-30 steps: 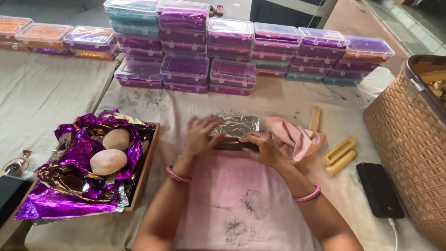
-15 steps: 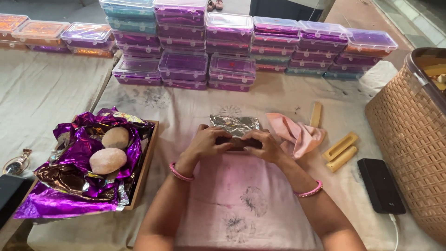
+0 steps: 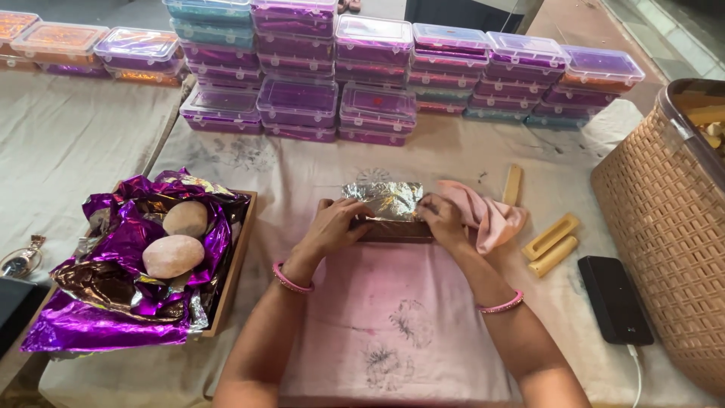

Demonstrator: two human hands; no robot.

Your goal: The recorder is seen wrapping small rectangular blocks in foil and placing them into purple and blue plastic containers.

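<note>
Left hand (image 3: 332,227) and right hand (image 3: 442,221) curl their fingers onto the ends of the foil (image 3: 384,200) over a brown block (image 3: 396,230) at mid-table. Pressing evenly from both ends should keep creases flat, beside the pink cloth (image 3: 487,215).

Stacked purple-lidded boxes (image 3: 362,83), wicker basket (image 3: 664,234), black phone (image 3: 615,299), purple foil tray (image 3: 234,264) holding two dough balls (image 3: 174,255)

Both forearms reach forward from the bottom edge and converge toward the middle. The left hand (image 3: 332,227) lies palm down with fingers curled inward, and the right hand (image 3: 442,221) mirrors it close by. Each wrist wears a pink bangle.
</note>
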